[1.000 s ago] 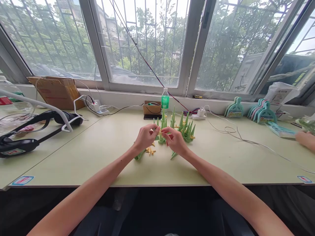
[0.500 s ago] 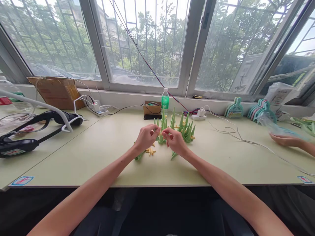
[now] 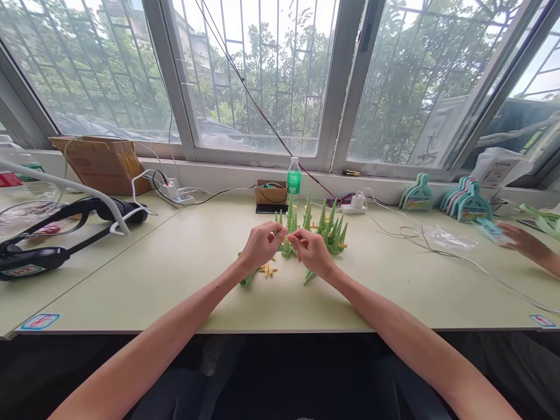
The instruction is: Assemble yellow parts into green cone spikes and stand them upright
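Observation:
My left hand (image 3: 261, 244) and my right hand (image 3: 311, 249) meet over the table, fingertips pinched close together. A small yellow peg (image 3: 286, 237) shows between them, at the tips of my right fingers. What my left fingers pinch is mostly hidden, though some green shows just under them. Right behind my hands stand several pointed green cones (image 3: 322, 220), some with yellow pegs sticking out of their sides. Loose yellow pegs (image 3: 268, 270) lie in a small pile below my left hand. One green cone (image 3: 246, 279) lies beside that pile, and another green cone (image 3: 310, 276) lies under my right wrist.
A green-labelled bottle (image 3: 294, 178), an open cardboard box (image 3: 273, 191) and a phone (image 3: 271, 208) stand or lie behind the cones. White cables (image 3: 433, 249) cross the table's right side. Another person's hand (image 3: 527, 242) is at far right by pastel plastic pieces (image 3: 475, 201). Black glasses-like headgear (image 3: 83, 224) lies left.
My hands have shifted very slightly to the right, still pinched together. At right, the other person's hand has moved away from a clear plastic bag, which now lies flat on the table.

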### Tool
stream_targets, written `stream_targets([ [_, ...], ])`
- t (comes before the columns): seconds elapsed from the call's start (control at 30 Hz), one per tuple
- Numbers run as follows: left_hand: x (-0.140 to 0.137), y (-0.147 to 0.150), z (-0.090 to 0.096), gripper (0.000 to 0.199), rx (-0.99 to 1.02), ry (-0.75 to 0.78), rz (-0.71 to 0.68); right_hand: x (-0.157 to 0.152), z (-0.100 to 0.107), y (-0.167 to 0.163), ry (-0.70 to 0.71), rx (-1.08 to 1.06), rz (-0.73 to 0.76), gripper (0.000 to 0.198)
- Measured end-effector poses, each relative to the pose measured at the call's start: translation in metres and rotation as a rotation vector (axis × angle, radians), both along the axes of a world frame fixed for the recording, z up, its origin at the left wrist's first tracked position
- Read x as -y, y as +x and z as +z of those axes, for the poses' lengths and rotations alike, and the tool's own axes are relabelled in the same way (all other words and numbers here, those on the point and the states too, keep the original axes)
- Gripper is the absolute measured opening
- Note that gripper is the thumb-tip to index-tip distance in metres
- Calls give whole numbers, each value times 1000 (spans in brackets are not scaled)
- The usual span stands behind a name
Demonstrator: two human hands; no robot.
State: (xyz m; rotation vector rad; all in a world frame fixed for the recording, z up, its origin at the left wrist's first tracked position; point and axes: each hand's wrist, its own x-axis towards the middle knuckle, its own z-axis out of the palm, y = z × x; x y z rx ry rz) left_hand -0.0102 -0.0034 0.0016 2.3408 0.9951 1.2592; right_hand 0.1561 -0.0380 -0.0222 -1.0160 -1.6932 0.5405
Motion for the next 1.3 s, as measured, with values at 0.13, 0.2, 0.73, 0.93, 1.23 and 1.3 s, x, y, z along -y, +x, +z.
stream_targets([
  [0.13, 2, 0, 1, 31, 8, -47, 4, 0, 0, 0, -3, -14, 9, 35],
  [0.2, 2, 0, 2, 31, 12, -73, 12, 0, 0, 0, -4, -19, 14, 34],
  [0.73, 2, 0, 1, 30, -8, 0, 18, 0, 1, 0, 0, 13, 12, 41],
  [0.93, 2, 0, 0, 30, -2, -5, 6, 0, 1, 0, -2, 44, -28, 43],
  [1.23, 6, 1, 3, 30, 22, -147, -2, -2, -2, 0, 13, 11, 12, 33],
  [1.3, 6, 1, 4, 30, 25, -177, 1, -2, -2, 0, 22, -2, 28, 30],
])
